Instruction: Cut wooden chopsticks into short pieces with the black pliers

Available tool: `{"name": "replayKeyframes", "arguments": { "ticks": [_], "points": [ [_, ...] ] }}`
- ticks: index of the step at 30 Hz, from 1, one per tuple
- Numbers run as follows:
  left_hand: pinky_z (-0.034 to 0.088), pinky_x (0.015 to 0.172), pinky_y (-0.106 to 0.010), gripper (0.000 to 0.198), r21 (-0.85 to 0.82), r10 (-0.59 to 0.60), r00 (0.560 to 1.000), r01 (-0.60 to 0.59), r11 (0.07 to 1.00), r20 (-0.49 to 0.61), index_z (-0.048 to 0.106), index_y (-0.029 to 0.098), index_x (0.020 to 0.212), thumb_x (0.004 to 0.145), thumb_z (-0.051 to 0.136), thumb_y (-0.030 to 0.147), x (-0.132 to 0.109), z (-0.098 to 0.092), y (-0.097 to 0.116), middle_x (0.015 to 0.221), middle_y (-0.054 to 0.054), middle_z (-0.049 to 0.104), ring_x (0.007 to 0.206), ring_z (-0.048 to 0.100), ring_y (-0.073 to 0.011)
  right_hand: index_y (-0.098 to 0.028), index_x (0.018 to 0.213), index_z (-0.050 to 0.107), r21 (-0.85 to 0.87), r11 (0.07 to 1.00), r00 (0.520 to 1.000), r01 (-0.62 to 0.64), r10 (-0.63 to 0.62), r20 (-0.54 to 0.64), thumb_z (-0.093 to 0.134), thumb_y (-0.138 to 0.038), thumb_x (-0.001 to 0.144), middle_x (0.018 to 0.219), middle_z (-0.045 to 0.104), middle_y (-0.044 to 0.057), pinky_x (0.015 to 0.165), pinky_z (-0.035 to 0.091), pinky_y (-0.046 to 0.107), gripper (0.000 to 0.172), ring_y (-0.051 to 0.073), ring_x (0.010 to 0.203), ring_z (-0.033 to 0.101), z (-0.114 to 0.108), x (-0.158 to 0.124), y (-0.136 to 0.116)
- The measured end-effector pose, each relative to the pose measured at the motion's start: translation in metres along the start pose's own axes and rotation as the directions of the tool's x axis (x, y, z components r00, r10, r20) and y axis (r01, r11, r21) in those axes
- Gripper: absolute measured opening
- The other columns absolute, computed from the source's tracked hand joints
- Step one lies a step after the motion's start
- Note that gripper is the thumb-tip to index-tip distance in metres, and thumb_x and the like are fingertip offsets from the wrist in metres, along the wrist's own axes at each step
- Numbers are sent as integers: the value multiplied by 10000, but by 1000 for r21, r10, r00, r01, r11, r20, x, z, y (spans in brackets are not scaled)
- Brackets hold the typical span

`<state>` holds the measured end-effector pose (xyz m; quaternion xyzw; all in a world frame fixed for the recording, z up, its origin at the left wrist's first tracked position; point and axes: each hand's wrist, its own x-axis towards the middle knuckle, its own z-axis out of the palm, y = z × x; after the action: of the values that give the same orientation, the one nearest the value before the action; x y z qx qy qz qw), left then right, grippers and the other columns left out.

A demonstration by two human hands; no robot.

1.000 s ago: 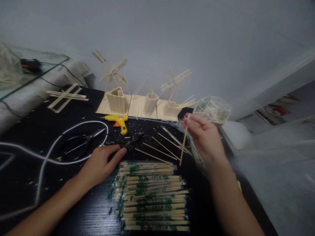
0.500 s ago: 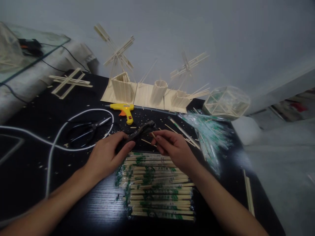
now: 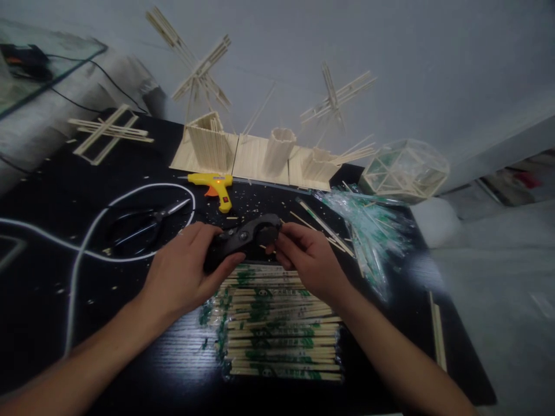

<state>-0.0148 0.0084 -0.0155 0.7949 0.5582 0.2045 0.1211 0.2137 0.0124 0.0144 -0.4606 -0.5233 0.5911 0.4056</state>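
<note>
In my left hand (image 3: 186, 263) is a black plier-like cutter (image 3: 243, 236), with bolts along its body and a rounded head pointing right. My fingers are wrapped round its handles. Right at that head, the fingers of my right hand (image 3: 303, 248) are pinched together on a thin wooden stick, which is now mostly hidden by the fingers and the tool. Just below both hands lies a stack of wrapped chopsticks (image 3: 281, 341) in clear sleeves with green print.
A yellow glue gun (image 3: 219, 188) and black scissors (image 3: 147, 225) lie beyond my left hand, by a white cable (image 3: 71, 300). Stick-built models (image 3: 212, 147) line the back. Empty plastic sleeves (image 3: 368, 231) and loose sticks (image 3: 321, 222) lie right, near a faceted stick frame (image 3: 405, 170).
The cutter has turned so its flat side faces me, and its head has met my right fingers. The stick, visible before in my right fingertips, is mostly hidden now. The view has shifted slightly.
</note>
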Motion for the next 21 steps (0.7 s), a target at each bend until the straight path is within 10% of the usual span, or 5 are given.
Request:
{"name": "replayKeyframes", "arguments": {
  "ticks": [21],
  "points": [
    [469, 655, -378, 548, 14, 0, 999, -1, 1000, 50, 602, 179, 1036, 958, 366, 667, -2, 1, 1, 944, -94, 644, 839, 638, -270, -155, 878, 704, 5, 1000, 1000, 9, -9, -16, 683, -426, 914, 738, 647, 7, 488, 312, 240, 274, 72, 533, 421, 2, -2, 0]
  ]
}}
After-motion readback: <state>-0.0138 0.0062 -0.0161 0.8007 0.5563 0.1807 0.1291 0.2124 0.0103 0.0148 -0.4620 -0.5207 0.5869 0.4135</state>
